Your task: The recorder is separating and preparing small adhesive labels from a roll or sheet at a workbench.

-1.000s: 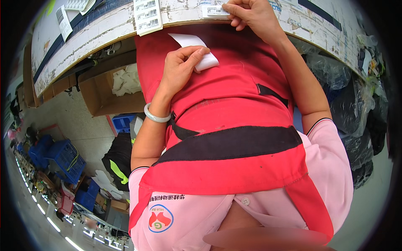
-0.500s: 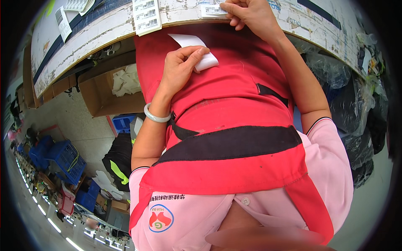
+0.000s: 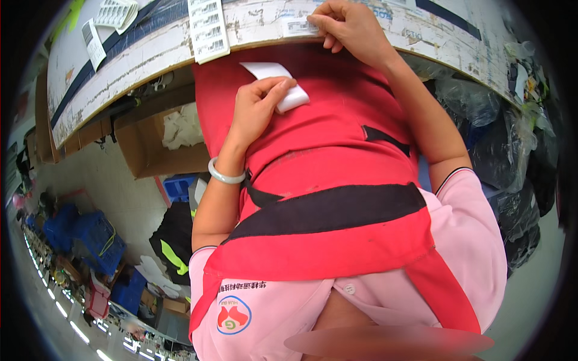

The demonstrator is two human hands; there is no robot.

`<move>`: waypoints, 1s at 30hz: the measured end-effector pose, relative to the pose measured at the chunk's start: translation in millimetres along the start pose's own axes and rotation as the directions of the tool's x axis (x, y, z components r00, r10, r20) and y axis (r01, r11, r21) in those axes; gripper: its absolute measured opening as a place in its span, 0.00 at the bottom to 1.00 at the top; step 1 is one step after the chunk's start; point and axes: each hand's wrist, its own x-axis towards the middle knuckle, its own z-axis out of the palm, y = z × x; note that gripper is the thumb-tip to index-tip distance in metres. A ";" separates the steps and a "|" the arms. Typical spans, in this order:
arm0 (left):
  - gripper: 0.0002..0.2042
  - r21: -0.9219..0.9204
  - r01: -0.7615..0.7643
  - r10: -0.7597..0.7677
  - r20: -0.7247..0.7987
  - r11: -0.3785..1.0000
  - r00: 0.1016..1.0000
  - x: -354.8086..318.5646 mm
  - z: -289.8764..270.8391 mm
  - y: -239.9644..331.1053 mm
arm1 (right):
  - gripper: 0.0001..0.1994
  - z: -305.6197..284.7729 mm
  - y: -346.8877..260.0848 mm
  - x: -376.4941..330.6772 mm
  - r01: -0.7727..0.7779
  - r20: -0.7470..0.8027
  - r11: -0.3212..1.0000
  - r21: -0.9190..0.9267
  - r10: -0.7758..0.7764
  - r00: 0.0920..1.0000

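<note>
Left hand pinches a white paper slip against the red apron; right hand rests on the desk edge.

The left hand (image 3: 257, 111) has its grip pressed together on the paper slip (image 3: 274, 81), whose long axis runs diagonally, its free end pointing up-left toward the desk (image 3: 150, 45). The right hand (image 3: 349, 27) presses curled fingertips on a small label (image 3: 299, 26).

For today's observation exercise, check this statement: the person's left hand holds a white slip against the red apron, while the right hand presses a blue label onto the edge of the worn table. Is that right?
Not quite. In the head view the label under the right hand is white, not blue. The rest holds: the left hand holds a white slip against the red apron, and the right hand is at the edge of the worn table.
</note>
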 end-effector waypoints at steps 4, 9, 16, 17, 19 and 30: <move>0.10 0.006 -0.017 0.017 -0.065 1.000 0.998 -4.7 2.9 -2.3 | 0.12 -37.7 28.6 0.6 0.113 -0.049 0.973 0.199 -0.106 0.993; 0.09 -0.050 -0.006 0.006 -0.003 0.999 1.000 -2.6 -3.6 -1.6 | 0.07 -128.1 65.5 23.5 0.149 -0.466 0.982 -0.115 -0.186 0.865; 0.12 -0.325 0.098 -0.136 -0.096 0.941 0.986 -32.4 -35.5 17.2 | 0.07 -127.6 68.8 32.9 -0.144 -0.571 0.833 -0.534 -0.230 0.788; 0.15 -0.432 0.047 -0.106 -0.112 0.900 0.988 -36.0 -48.6 14.4 | 0.16 -137.4 85.3 34.5 -0.084 -0.478 0.782 -0.617 -0.288 0.830; 0.15 -0.537 0.024 -0.159 -0.207 0.843 0.965 -41.9 -81.8 4.1 | 0.17 -143.9 102.9 33.4 0.058 -0.459 0.802 -0.595 -0.398 0.795; 0.35 0.498 0.635 -0.031 -0.772 0.590 0.634 -75.5 -232.8 -178.7 | 0.16 53.6 -18.4 7.4 0.701 0.074 0.547 -0.457 -0.763 0.643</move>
